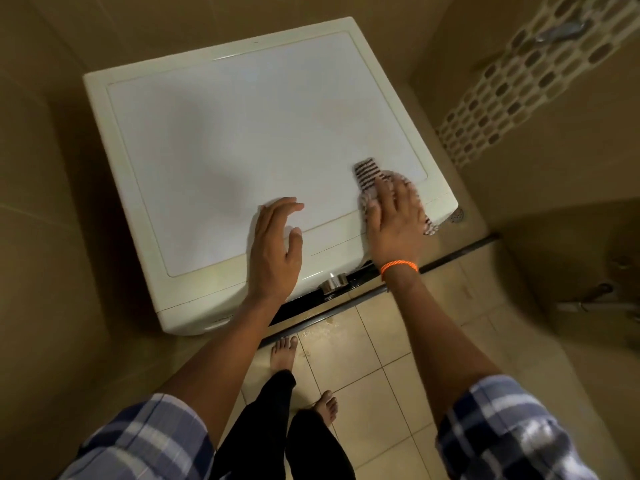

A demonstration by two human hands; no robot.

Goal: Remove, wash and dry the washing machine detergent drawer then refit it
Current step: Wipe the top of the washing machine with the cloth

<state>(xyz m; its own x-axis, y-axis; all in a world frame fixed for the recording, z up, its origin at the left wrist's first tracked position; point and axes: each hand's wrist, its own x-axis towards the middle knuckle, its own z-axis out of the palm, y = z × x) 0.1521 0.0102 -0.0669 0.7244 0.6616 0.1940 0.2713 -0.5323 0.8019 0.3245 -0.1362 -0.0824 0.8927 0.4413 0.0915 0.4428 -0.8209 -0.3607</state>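
On the white washing machine (225,133), whose lid showed no readable writing, the left hand (275,247) lay flat with relaxed fingers, the right hand (394,223) pressed a striped cloth (369,174) with straight fingers, and the detergent drawer stayed out of sight.

Dim, warm yellowish indoor light, brightest on the white washer top (242,133), with soft glare there. Broad grey shadow across the lid's left half, reaching towards the left hand (275,247). Strong wide-angle bending at the edges, walls curving. Motion blur at the right, smearing the mat (512,95) and fittings. Faint sheen on wet floor tiles (346,344). Overall soft, slightly grainy.
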